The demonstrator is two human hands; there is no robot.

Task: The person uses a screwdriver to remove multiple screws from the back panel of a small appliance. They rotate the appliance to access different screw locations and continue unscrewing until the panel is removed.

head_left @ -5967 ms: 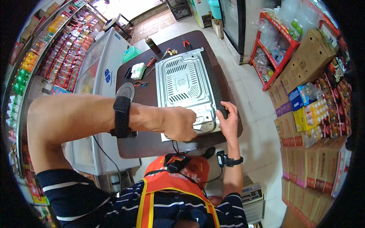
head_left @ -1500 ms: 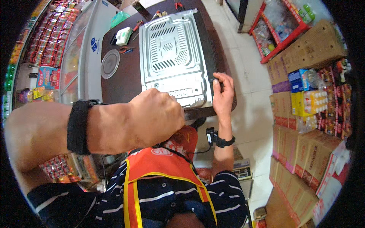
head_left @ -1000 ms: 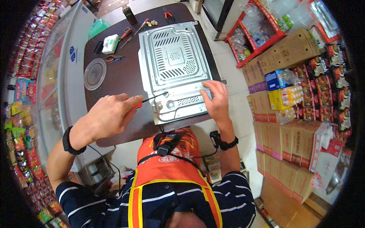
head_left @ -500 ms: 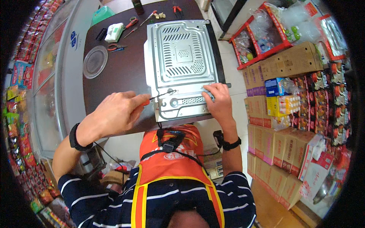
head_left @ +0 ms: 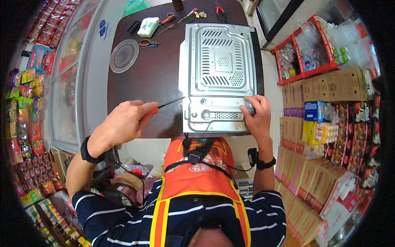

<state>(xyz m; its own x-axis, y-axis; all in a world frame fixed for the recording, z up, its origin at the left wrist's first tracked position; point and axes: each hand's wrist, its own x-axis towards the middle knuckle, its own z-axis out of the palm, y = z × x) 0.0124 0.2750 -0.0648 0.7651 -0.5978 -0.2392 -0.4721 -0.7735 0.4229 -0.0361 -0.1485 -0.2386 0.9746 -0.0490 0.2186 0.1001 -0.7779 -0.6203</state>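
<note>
In my left hand, fingers closed, is a screwdriver with a red handle and dark shaft. Its shaft points right, and the tip reaches the left edge of a silver metal appliance. This boxy appliance looks like a microwave oven lying with a vented, pressed-metal face up. My right hand rests at its near right edge, thumb and fingers apart over the metal rim. Between the hands, the near end of the panel shows small holes and a perforated strip.
On the dark table lie a round glass plate, pliers, a white packet, scissors, another screwdriver and red-handled pliers. A glass-fronted cabinet borders the left; stacked cartons line the right.
The screwdriver has come away from the panel's near area to its left edge. My right hand has shifted to the rim. The whole view has moved, so the table appears farther right.
</note>
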